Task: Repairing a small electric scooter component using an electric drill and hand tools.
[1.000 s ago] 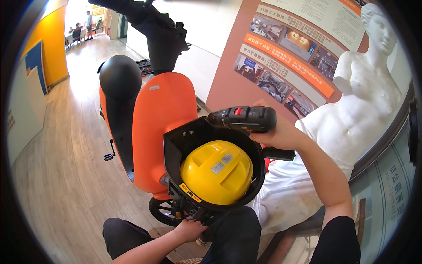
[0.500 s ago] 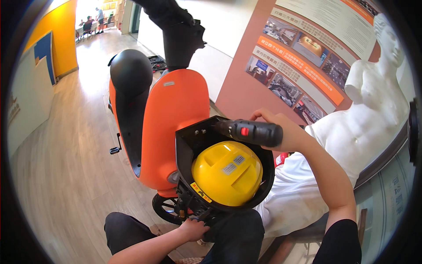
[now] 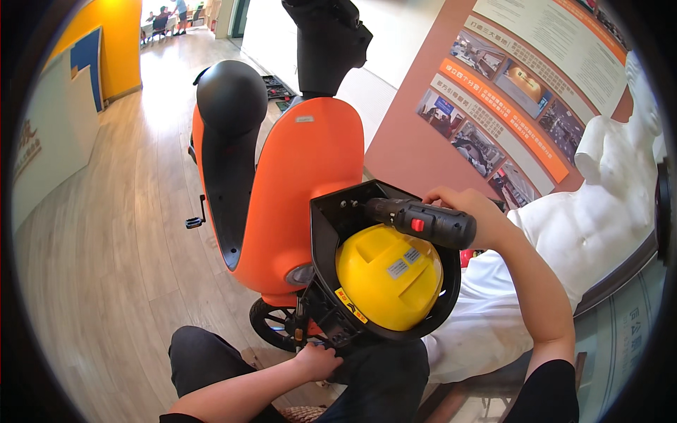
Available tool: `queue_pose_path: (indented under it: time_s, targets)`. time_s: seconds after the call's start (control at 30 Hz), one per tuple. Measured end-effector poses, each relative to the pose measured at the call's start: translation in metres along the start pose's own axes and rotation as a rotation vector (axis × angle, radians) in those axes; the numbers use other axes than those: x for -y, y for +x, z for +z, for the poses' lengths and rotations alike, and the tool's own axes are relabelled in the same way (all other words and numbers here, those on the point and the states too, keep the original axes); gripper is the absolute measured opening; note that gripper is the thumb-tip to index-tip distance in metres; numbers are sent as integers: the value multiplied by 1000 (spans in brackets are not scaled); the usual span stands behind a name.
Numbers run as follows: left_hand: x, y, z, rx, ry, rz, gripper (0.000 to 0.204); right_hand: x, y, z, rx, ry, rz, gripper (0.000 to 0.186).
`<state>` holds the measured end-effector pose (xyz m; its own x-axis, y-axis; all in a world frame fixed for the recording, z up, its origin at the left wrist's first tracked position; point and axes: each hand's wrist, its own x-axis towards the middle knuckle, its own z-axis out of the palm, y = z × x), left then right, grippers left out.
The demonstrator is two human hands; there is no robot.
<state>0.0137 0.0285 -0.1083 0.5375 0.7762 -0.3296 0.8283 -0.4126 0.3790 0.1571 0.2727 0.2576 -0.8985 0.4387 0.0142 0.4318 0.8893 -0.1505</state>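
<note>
here, a black basket (image 3: 327,227) holds a yellow helmet (image 3: 384,282), right hand (image 3: 488,217) gripping a drill (image 3: 446,227), left hand (image 3: 320,362) curled, grasp unclear.

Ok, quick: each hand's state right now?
Left hand: just below the black basket; can't tell whether its grip holds anything.
Right hand: closed, holding the black drill.

Pale plank floor (image 3: 134,225), yellow wall (image 3: 121,60)

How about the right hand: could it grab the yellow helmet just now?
Probably not: the right hand holds the drill, which juts over the basket. Yet the basket's top is open, leaving the helmet otherwise easy to reach.
</note>
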Motion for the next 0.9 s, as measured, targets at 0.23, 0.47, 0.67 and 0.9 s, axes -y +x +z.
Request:
queue_pose_path:
  time_s: [0.23, 0.47, 0.67, 0.9]
  targets:
    - [0, 2, 6, 2, 19, 7, 44, 1, 1, 4, -36, 31, -39, 47]
    - [-2, 0, -3, 8, -9, -10, 43, 8, 3, 7, -49, -11, -27, 48]
    - [-2, 2, -7, 23, -12, 7, 45, 10, -3, -2, -9, 51, 42, 46]
    - [-5, 1, -6, 34, -10, 6, 45, 13, -3, 2, -1, -1, 22, 44]
